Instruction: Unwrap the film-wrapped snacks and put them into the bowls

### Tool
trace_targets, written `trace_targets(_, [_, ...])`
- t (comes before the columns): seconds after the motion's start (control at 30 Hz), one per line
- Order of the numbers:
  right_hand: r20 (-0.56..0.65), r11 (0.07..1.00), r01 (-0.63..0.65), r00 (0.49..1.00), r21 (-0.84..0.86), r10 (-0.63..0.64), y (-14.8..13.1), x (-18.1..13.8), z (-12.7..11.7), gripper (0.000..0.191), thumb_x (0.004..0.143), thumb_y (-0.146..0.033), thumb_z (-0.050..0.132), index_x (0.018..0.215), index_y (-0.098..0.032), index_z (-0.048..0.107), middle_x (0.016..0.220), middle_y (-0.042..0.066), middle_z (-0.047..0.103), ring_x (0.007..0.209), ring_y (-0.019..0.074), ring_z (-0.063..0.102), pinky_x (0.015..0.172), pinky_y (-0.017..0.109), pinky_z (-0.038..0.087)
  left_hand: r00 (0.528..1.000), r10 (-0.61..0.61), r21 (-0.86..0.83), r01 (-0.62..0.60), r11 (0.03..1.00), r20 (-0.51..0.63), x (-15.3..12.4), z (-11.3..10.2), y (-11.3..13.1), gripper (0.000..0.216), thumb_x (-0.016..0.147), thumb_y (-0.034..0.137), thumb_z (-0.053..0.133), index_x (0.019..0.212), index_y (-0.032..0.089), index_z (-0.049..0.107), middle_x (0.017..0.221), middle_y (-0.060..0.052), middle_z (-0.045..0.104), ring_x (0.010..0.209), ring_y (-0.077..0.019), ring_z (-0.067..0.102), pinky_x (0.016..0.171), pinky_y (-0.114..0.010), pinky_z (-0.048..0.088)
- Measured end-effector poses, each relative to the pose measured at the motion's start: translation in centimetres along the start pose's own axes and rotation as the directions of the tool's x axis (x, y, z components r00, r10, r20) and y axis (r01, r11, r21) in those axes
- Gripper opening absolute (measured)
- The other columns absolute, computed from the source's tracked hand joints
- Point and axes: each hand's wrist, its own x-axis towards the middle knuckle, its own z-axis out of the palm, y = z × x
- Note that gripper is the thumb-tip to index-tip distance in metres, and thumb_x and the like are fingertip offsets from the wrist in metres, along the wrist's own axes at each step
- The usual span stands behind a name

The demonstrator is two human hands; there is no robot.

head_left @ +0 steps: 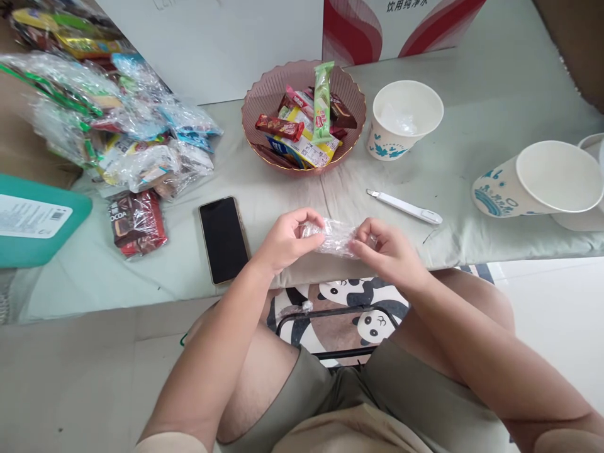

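Observation:
A crumpled piece of clear plastic wrap (336, 238) stretches between my two hands, just above the front edge of the cloth-covered table. My left hand (293, 236) pinches its left end between thumb and fingers. The right end is pinched by my right hand (384, 246). A black phone (224, 240) lies to the left of my left hand. Beyond my right hand rests a white utility knife (404, 206). Behind the wrap stands a pink scalloped bowl (257, 88) holding several wrapped snacks. To its right, a paper cup (383, 143) contains crumpled clear plastic.
Several plastic-bagged snacks (141, 138) are heaped at the left, with a red cocoa packet (136, 223) in front. A green bottle (38, 220) lies at the left edge. Another paper cup (504, 182) lies tilted at the right. White boxes (226, 44) line the back.

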Motion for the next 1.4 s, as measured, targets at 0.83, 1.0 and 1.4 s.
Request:
trace_targets(0.83, [0.259, 0.999, 0.042, 0.965, 0.002, -0.041, -0.2, -0.1, -0.3, 0.020, 0.088, -0.037, 0.062, 0.082, -0.017, 0.063, 0.072, 0.000, 0.060, 0.065, 0.0119, 0.052, 0.060, 0.026, 0.043, 0.706, 0.704, 0.594, -0.599, 0.537, 0.076, -0.1, 2.1, -1.1, 0.021, 0.094, 0.015, 0.057, 0.108, 0.020, 0.072, 0.131, -0.011, 0.073, 0.128, -0.0248, 0.067, 0.111, -0.045, 0.055])
trace_targets(1.0, [0.261, 0.979, 0.189, 0.944, 0.073, -0.202, -0.3, -0.1, -0.3, 0.016, 0.095, -0.033, 0.056, 0.100, -0.020, 0.063, 0.082, 0.001, 0.062, 0.070, 0.0135, 0.056, 0.064, 0.028, 0.047, 0.872, 0.467, 0.461, -0.477, 0.748, 0.145, -0.6, 2.7, -0.9, 0.038, 0.089, 0.031, 0.068, 0.124, 0.016, 0.068, 0.123, -0.011, 0.078, 0.108, -0.0233, 0.075, 0.096, -0.036, 0.061])
trace_targets(1.4, [-0.100, 0.980, 0.165, 0.983, 0.113, -0.154, 1.6, 0.3, 0.9, 0.045, 0.079, -0.039, 0.079, 0.113, -0.025, 0.054, 0.123, 0.009, 0.060, 0.109, 0.0208, 0.062, 0.086, 0.034, 0.058, 0.968, 0.248, 0.160, -0.239, 0.958, -0.042, -0.2, 2.8, -0.5, 0.024, 0.081, 0.037, 0.073, 0.095, 0.018, 0.071, 0.089, -0.003, 0.075, 0.079, -0.0149, 0.069, 0.069, -0.025, 0.055])
